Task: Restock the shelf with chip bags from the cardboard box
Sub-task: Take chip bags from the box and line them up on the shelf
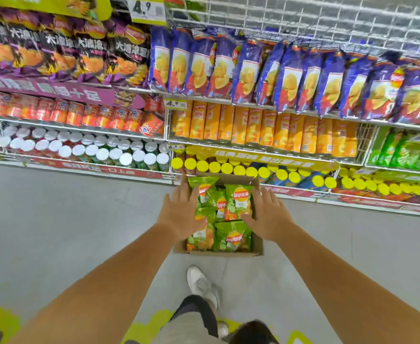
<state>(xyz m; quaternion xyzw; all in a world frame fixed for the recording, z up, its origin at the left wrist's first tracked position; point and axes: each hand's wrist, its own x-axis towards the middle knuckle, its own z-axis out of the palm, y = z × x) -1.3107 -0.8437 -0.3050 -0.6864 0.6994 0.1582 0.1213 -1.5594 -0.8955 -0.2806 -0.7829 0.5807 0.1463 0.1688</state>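
Observation:
A cardboard box (257, 247) sits on the grey floor in front of the shelving, filled with several green chip bags (236, 198). My left hand (181, 209) hovers over the box's left side with fingers spread, holding nothing. My right hand (268, 214) is spread over the box's right side, fingertips near a green bag, also holding nothing. More green chip bags (402, 150) stand on the shelf at the far right.
Wire shelves hold blue chip bags (286, 78), purple bags (55, 48), orange cans (266, 130) and yellow-lidded cans (228, 167). An upper wire shelf (303, 18) looks bare. My white shoe (201, 284) stands on the floor just behind the box.

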